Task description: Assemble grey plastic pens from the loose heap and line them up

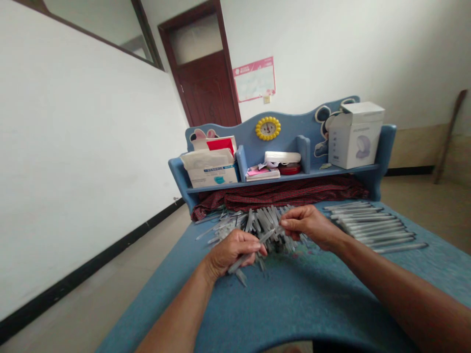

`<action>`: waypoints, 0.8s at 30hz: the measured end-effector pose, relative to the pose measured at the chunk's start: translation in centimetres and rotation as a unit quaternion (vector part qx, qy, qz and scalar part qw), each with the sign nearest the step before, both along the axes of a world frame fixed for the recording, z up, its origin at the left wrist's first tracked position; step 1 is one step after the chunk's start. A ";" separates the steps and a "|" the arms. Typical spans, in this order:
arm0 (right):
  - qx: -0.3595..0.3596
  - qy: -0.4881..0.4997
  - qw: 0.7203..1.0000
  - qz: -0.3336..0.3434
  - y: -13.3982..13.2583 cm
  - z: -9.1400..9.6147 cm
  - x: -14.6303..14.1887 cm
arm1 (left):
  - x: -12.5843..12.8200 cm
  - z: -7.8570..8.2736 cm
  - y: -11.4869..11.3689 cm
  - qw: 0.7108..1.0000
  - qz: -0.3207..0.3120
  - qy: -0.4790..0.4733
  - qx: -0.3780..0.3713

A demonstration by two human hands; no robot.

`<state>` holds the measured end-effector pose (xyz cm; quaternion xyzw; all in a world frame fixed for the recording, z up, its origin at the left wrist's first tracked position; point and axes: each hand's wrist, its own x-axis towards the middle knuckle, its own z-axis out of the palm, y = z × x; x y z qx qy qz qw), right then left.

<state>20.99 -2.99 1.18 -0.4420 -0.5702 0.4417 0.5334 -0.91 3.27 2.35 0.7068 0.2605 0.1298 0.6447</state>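
Note:
My left hand is closed round a translucent pen barrel, which slants up to the right out of its fingers. My right hand pinches thumb and fingertips together near the barrel's upper end. What those fingertips hold is too small and blurred to make out. Behind and between both hands spreads a heap of clear and grey pen parts. A few loose clear pieces lie on the blue table under my left hand. To the right of my right hand, several pens lie side by side in a row.
The blue table has a raised shelf at its back. On it stand a mask box, papers, a red round case and a white carton. Red checked cloth is bunched beneath the shelf.

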 end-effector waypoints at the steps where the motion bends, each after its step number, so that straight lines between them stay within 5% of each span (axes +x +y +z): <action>1: -0.001 -0.003 1.000 0.002 0.0 -0.1 0.0 | 0.0 0.0 0.0 1.000 -0.008 0.003 -0.005; 14: -0.029 -0.036 0.998 0.034 -0.3 -0.7 -0.8 | 0.4 -0.3 -0.3 0.999 -0.039 0.026 -0.013; 24: -0.048 0.031 0.998 0.034 -0.3 -1.4 -1.6 | 1.1 -0.7 -0.5 0.999 -0.028 0.023 0.040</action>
